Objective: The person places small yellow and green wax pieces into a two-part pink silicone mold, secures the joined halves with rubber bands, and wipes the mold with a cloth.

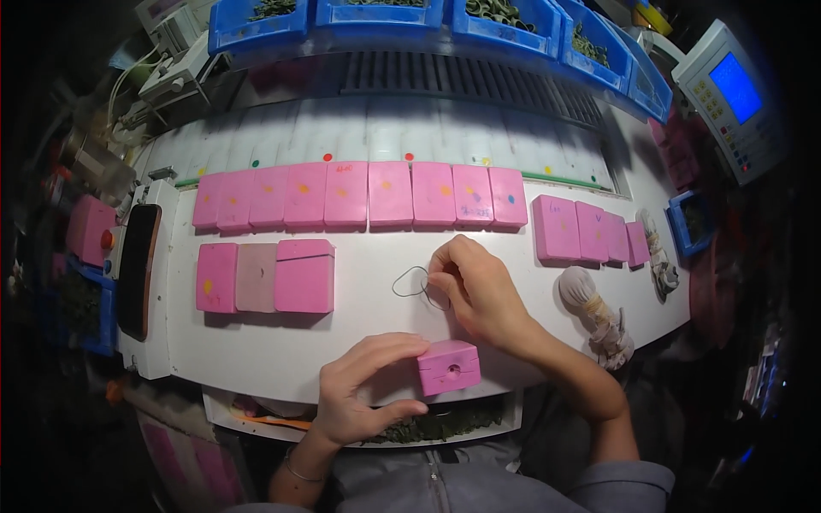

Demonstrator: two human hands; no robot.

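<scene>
My left hand [359,385] has its index finger and thumb at the left side of a small pink rubber mould [450,369], gripping it near the table's front edge. A round hole and a cut line show on the mould's near face. Above and to the right, my right hand [475,286] is closed in a pinch on a thin dark rubber band [409,282], which hangs in loose loops over the white table [368,299]. The mould and the band are apart.
A row of pink moulds [390,195] spans the back. Three more blocks [256,278] stand left, one with a dark band; smaller moulds [556,228] stand right beside a tied cloth pouch [590,308]. Blue bins [376,15] hang above; a phone [139,272] lies left.
</scene>
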